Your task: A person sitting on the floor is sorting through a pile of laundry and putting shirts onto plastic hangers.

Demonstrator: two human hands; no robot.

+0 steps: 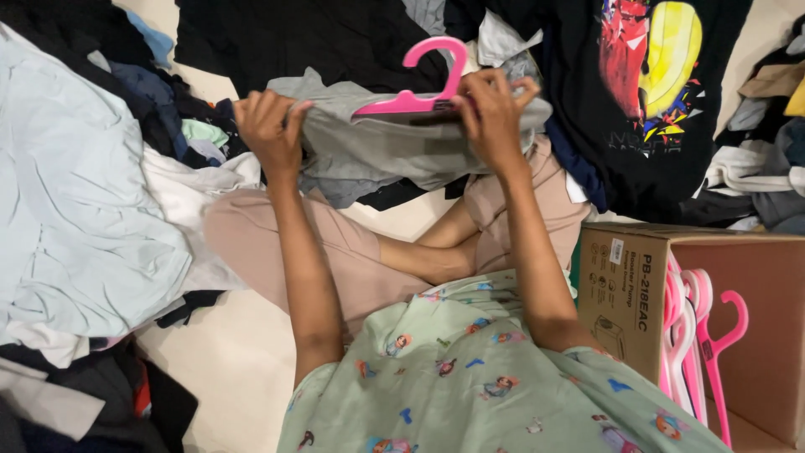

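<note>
grey garment (394,151) up in front of the person, above the crossed legs, soft and crumpled, plain grey with folds sagging down the middle. a pink hanger (423,88) sits at its top edge, hook curling upward, one arm showing along the cloth. left hand (270,130) bunches the garment's left corner, fingers curled tight into the fabric. right hand (490,113) clamps hanger and cloth together at the right side. more pink hangers (700,335) stand in the cardboard box (637,285) at right.
</note>
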